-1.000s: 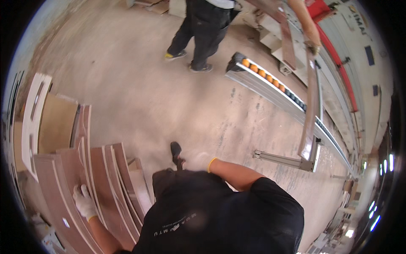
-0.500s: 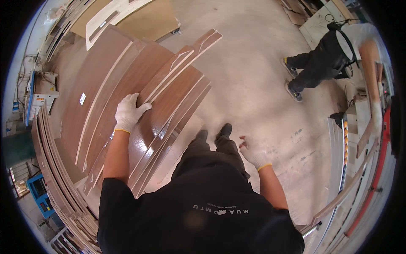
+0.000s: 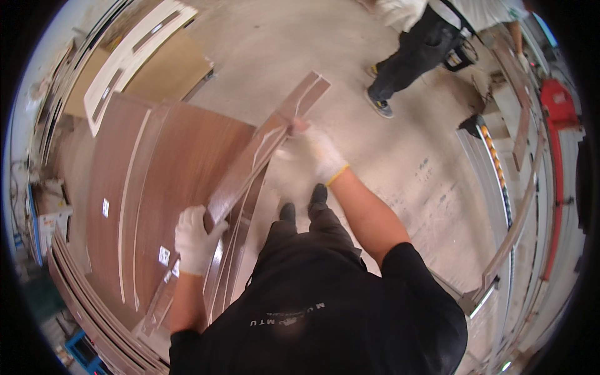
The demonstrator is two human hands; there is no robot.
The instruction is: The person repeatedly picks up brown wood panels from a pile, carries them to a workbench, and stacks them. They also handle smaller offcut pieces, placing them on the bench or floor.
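A long narrow brown wood-grain board (image 3: 262,147) with pale edges lies slantwise over several larger brown panels (image 3: 190,140). My left hand (image 3: 195,240), in a white knit glove, is closed round the near part of this board, thumb on the right side. My right hand (image 3: 322,153), in a similar glove with bare fingertips, reaches across to the board's right edge farther up. Its fingers are bent against that edge and somewhat blurred by motion. Torn clear film clings along the board. Small white labels (image 3: 164,255) are stuck on the panels.
A person in dark trousers (image 3: 412,56) stands on the concrete floor at the upper right. More panels (image 3: 87,300) are stacked at lower left. A white board with slots (image 3: 128,56) rests at upper left. Metal rails and a red bar (image 3: 556,187) run along the right.
My right hand has come up from beside my leg to the narrow board's edge. My left hand has slid nearer to me along it. The board has shifted, and the view has turned right.
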